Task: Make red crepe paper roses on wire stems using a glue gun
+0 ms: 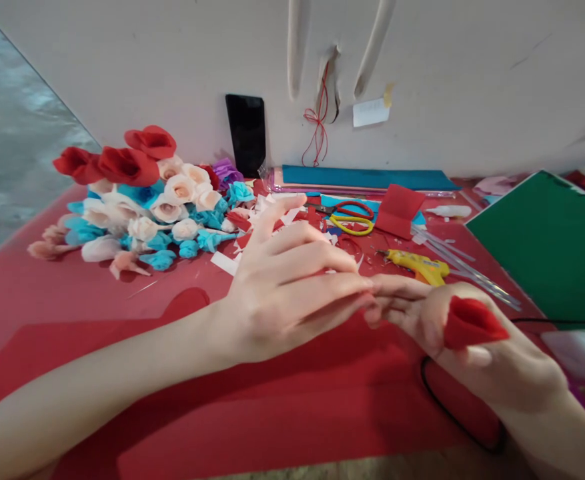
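Observation:
My left hand (287, 287) reaches across the middle with its fingers stretched out, the index finger raised apart from the others. Its lower fingertips touch the fingers of my right hand (462, 333). In my right hand a small rolled red paper flower (475, 323) is held by the thumb against the hand, its opening facing toward me. Part of the flower's base is hidden by the hand. Below both hands lies a large sheet of red paper (272, 420) on the table, with a cut red paper piece (187, 303) at its far edge.
Red, blue and cream paper flowers (182, 190) are heaped at the left. Behind my hands lie scissors (352, 223), a folded red paper piece (399, 210), a yellow glue gun (417, 265) and clear glue sticks (472, 270). A green board (552, 247) stands right; a black phone (247, 133) leans at the back.

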{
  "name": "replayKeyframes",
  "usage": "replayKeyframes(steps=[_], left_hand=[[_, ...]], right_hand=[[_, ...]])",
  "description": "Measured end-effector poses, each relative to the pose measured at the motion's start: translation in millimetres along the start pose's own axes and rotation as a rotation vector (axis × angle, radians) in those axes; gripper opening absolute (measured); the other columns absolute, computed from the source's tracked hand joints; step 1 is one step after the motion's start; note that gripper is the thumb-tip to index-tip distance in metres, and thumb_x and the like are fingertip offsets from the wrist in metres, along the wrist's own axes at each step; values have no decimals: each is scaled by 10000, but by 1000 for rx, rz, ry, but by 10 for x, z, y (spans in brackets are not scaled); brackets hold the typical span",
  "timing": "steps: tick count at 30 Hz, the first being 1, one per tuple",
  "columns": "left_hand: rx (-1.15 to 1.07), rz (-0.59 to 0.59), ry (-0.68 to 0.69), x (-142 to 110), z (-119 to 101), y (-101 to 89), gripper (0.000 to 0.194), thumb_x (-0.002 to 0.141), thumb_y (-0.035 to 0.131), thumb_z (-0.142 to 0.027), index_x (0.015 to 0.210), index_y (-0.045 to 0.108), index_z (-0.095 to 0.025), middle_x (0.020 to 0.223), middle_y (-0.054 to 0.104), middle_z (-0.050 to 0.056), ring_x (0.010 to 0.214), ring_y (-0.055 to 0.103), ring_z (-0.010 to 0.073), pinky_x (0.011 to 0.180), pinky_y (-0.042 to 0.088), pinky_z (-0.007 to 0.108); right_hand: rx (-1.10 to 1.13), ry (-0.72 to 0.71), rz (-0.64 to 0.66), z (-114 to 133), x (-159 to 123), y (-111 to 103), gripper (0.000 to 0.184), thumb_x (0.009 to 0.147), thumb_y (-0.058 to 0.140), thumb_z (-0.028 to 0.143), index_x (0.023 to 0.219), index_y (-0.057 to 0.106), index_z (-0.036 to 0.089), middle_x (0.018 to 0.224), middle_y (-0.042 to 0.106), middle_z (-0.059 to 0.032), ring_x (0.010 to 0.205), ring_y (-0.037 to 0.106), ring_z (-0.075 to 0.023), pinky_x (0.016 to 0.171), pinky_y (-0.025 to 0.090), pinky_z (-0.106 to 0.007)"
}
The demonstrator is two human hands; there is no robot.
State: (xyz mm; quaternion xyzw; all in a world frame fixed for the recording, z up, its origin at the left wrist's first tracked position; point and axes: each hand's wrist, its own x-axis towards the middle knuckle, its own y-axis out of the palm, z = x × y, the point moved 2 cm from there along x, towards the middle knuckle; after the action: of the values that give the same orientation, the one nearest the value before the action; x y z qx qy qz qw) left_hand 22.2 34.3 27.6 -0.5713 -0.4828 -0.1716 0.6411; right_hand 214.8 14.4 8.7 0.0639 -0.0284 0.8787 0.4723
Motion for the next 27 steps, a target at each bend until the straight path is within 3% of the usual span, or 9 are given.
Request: replayKeyframes(steps=[2,4,8,12,17,23,27], left_hand=[[-2,29,-14,-6,23,16,23,770,626,-170,790,626,-182,762,679,0,704,578,133,848,440,367],[-87,72,-112,-10,57,42,44,806,572,-154,776,594,-177,764,658,-1,724,574,125,805,443,321],[-260,88,-312,-24,120,89,114,866,461,-153,765,506,-179,749,579,8,732,535,130,769,417,310],[-318,62,-364,-50,154,112,142,890,364,-144,772,438,-173,752,491,28,723,468,139,661,403,291],[-359,64,-313,-57,150,114,198,899,355,-145,714,423,-169,681,472,0,645,448,112,626,419,279],[-293,-24,-179,2,98,52,85,848,532,-158,764,546,-151,704,617,-4,692,560,97,781,456,307],[-187,-25,-66,15,76,19,81,773,645,-225,817,605,-169,755,652,11,706,583,111,703,491,280]], right_hand=[[-2,1,-8,-3,-5,0,102,774,630,356,759,626,255,1158,588,1,982,595,-190,869,476,-374],[5,5,6,3,-1,12,79,780,626,338,775,638,260,1161,589,1,968,601,-191,861,482,-385],[16,-2,9,30,12,27,72,790,618,323,803,653,261,1151,591,7,929,606,-155,790,513,-307],[70,-3,2,24,14,32,91,780,630,331,780,662,247,1102,594,6,920,590,-145,760,508,-266],[268,45,-43,-24,26,48,71,749,660,308,770,673,242,1059,603,6,893,583,-139,792,476,-239],[315,93,-38,-17,31,67,62,738,667,303,774,680,255,1039,622,9,882,592,-132,800,475,-234],[311,101,-34,-24,10,60,67,735,668,301,784,677,256,1081,618,4,899,591,-132,800,472,-225]])
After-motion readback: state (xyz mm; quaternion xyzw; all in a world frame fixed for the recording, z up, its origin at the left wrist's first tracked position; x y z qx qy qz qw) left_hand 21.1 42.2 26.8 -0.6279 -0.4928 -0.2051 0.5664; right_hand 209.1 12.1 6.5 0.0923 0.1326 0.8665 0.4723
